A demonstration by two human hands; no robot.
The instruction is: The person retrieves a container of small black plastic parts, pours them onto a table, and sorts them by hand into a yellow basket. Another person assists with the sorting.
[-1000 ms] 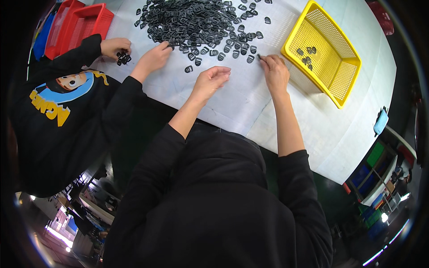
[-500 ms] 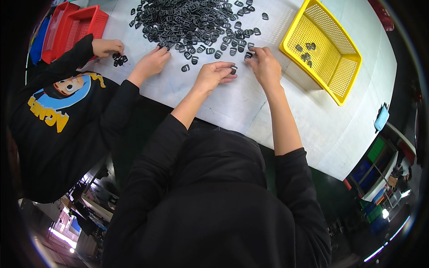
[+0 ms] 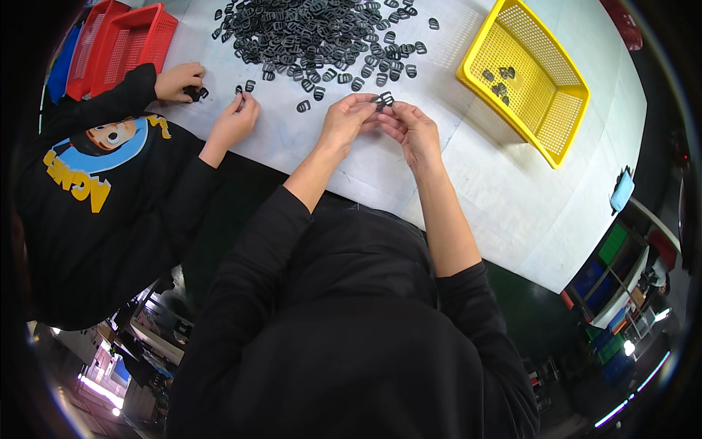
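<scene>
Two red baskets [image 3: 162, 44] stand side by side at the far left of the white table [image 3: 504, 212]. Next to them, a co-worker's left hand [image 3: 180, 82] is curled over a few black pieces; its grip cannot be told. The co-worker's right hand [image 3: 235, 123] has a dark piece at its fingertips, just beside a loose buckle [image 3: 250, 85]. A heap of black buckles [image 3: 307, 36] covers the table's far middle, with single pieces scattered along its near and right edges. Below the heap, the person's left hand [image 3: 344, 126] is narrowed to a pinch on a small black buckle [image 3: 386, 97]. The person's right hand [image 3: 418, 135] meets it, thumb and fingers closed on the same spot; whether a second piece is held cannot be told. The yellow basket [image 3: 540, 102] sits tilted in view to the right, a few buckles [image 3: 500, 89] on its floor. A light-blue object [image 3: 623, 193] lies at the table's right edge.
</scene>
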